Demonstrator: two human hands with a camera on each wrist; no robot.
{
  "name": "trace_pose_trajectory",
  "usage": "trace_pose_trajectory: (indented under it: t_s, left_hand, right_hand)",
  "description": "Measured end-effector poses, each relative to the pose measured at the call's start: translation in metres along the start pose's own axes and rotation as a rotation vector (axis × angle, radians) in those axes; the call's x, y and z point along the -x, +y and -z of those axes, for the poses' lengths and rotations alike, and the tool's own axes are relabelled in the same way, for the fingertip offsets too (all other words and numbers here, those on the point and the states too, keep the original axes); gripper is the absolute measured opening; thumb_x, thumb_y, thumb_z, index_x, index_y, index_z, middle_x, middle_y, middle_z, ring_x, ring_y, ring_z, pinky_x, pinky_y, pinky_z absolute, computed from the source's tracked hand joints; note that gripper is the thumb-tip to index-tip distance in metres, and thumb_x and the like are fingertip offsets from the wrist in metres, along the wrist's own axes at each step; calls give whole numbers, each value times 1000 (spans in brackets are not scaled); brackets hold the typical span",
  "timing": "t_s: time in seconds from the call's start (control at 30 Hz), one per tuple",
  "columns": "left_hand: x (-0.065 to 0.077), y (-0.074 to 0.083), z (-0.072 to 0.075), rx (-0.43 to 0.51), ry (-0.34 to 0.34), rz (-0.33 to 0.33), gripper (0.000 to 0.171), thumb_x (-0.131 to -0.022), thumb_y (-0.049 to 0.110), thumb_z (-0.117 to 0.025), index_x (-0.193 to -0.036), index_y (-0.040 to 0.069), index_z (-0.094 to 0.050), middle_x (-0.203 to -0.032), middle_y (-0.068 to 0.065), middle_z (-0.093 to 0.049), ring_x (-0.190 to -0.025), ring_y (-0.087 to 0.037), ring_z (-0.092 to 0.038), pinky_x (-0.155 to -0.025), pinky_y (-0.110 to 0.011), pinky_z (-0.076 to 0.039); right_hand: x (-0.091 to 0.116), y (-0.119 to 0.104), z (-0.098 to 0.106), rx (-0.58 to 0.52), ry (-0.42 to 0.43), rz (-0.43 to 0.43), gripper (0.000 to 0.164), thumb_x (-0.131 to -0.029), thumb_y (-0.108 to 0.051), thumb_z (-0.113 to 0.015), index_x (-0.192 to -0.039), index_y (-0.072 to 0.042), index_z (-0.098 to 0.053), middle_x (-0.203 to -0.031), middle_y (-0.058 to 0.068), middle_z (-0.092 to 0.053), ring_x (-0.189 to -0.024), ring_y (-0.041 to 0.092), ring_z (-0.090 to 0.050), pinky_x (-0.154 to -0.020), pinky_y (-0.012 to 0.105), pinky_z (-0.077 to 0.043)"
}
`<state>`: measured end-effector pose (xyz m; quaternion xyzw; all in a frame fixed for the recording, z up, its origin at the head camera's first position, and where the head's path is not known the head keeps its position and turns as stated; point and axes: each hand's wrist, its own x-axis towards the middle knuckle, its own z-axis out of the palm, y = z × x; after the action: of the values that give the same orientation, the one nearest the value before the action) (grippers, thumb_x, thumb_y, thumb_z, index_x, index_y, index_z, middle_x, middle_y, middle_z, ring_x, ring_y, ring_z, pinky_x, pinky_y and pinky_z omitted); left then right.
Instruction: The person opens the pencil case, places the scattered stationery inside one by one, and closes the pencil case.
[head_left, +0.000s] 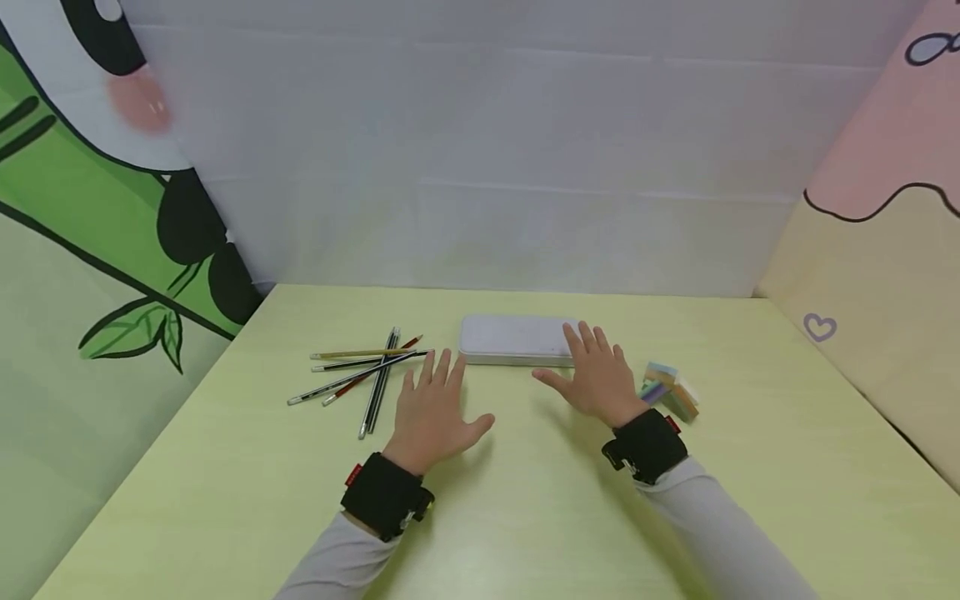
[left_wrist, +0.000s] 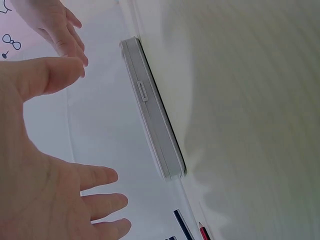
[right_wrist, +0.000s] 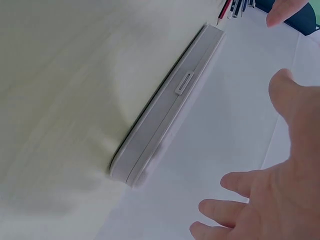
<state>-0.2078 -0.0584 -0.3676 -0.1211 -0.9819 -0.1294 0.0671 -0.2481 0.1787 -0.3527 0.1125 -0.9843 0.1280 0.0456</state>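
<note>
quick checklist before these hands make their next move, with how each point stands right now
1. Left hand free: ok, fingers spread, holding nothing.
2. Right hand free: ok, fingers spread, holding nothing.
3. Pale case closed: ok, its halves meet along the front in both wrist views.
4. Case contents known: cannot tell, the inside is hidden.
5. Pencils lined up: not ok, they lie crossed in a loose pile left of the case.
6. Small coloured blocks all countable: cannot tell, the right hand and wrist may hide some.
</note>
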Motion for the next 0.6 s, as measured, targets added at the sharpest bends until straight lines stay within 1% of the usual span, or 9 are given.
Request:
trace_pose_trajectory:
  t_s: [0.1, 0.23, 0.37, 0.6]
  left_hand:
    - [1, -1, -1, 5, -3, 5, 86, -83, 54, -61, -149, 6, -34, -155, -20, -32, -148, -39, -23, -116, -60, -24]
    - [2, -1, -1, 4, 0, 3, 86, -83, 54, -61, -149, 6, -34, -155, -20, -32, -147, -39, -24, -115, -61, -25]
    - [2, -1, 0, -2, 5, -5, 86, -83, 54, -61, -149, 5, -34, -155, -20, -32, -147, -39, -24, -115, -61, -25]
    - [-2, 1, 4, -2, -8, -9, 85, -84, 53, -61, -149, 5, -34, -156, -21, -30, -148, -39, -22, -116, -61, -23]
  right_hand:
    - [-3, 1, 2, 30, -14, 0, 91, -90, -61, -51, -153, -3, -19, -159, 24, -19, -147, 44, -17, -117, 64, -18]
    - [-7, 2, 5, 66, -13, 4, 91, -90, -62, -50, -153, -4, -20, -159, 24, -20, -147, 44, -17, -116, 63, -19]
    - [-11, 3, 10, 71, -2, 14, 90, -90, -60, -52, -153, -3, -21, -158, 24, -21, -147, 43, -18, -116, 63, -21]
    - [-20, 5, 18, 82, 6, 32, 89, -90, -57, -54, -153, -3, -22, -158, 24, -22, -147, 43, -19, -116, 63, -21]
